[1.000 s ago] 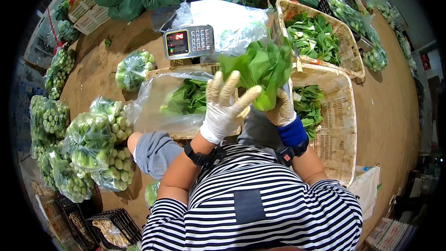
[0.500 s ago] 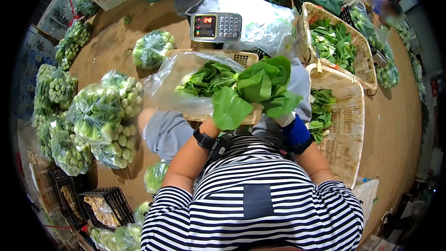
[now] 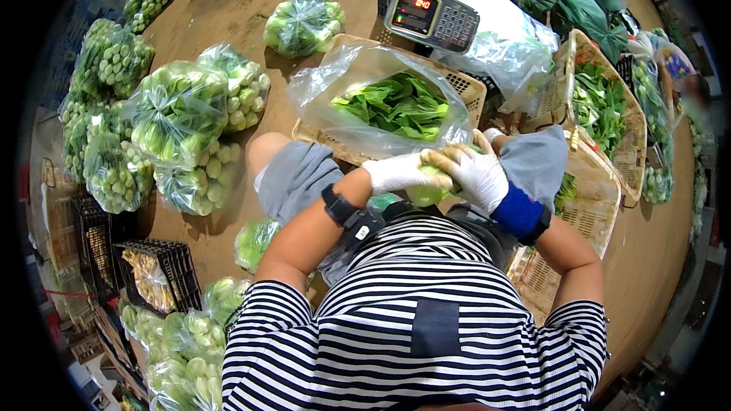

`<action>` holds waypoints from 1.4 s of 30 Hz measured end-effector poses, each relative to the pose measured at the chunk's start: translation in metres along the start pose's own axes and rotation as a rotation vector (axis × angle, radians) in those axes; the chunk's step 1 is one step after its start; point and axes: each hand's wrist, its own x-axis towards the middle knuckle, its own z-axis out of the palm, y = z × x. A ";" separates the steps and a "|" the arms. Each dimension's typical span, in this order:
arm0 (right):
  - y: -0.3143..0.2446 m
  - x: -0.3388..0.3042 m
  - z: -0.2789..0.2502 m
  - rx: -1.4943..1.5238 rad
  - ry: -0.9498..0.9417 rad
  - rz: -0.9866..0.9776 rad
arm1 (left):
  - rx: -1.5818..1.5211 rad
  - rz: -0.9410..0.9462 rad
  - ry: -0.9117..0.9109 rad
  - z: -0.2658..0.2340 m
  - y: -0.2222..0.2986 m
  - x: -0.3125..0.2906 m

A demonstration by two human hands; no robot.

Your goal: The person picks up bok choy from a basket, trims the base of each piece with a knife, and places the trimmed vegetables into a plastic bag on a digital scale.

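Observation:
Both white-gloved hands are together above my lap, closed around a bunch of leafy greens (image 3: pixel 426 193) with pale stem ends and leaves toward my body. My left hand (image 3: pixel 394 173) grips it from the left. My right hand (image 3: pixel 481 175) has its fingers curled over the stem ends; a blue band circles that wrist. Just beyond lies an open clear plastic bag (image 3: pixel 316 91) in a shallow tan basket (image 3: pixel 470 95). Inside the bag are more leafy greens (image 3: pixel 396 109). Part of the held bunch is hidden by my fingers.
A digital scale (image 3: pixel 432 20) with lit red digits stands behind the basket. Right of me are a tan crate of greens (image 3: pixel 598 103) and a lower crate (image 3: pixel 582 209). Packed vegetable bags (image 3: pixel 179 114) pile up at left, near black crates (image 3: pixel 183 274).
My hands have drawn the bunch back toward my lap, and its leaves now point toward me. The view has shifted, so the scale and basket appear farther right and tilted.

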 end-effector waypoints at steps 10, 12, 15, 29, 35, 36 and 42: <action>0.060 0.136 0.036 0.416 -0.071 0.188 | 1.204 0.170 1.390 -0.135 0.010 -0.074; 0.059 0.183 0.064 0.417 -0.339 0.215 | 0.811 0.175 1.165 -0.165 -0.003 -0.070; 0.060 0.244 0.126 0.387 -0.714 0.233 | -0.076 0.144 0.857 -0.177 -0.001 -0.063; 0.008 0.256 0.239 0.285 -0.468 0.398 | -0.588 0.362 0.831 -0.179 0.046 -0.057; 0.055 0.273 0.207 0.318 -0.258 0.541 | -0.579 0.242 0.864 -0.176 0.045 -0.054; 0.071 0.278 0.215 0.364 -0.275 0.565 | -0.557 0.238 0.897 -0.172 0.044 -0.052; 0.108 0.294 0.262 0.156 -0.033 0.542 | -0.505 0.262 0.931 -0.173 0.044 -0.040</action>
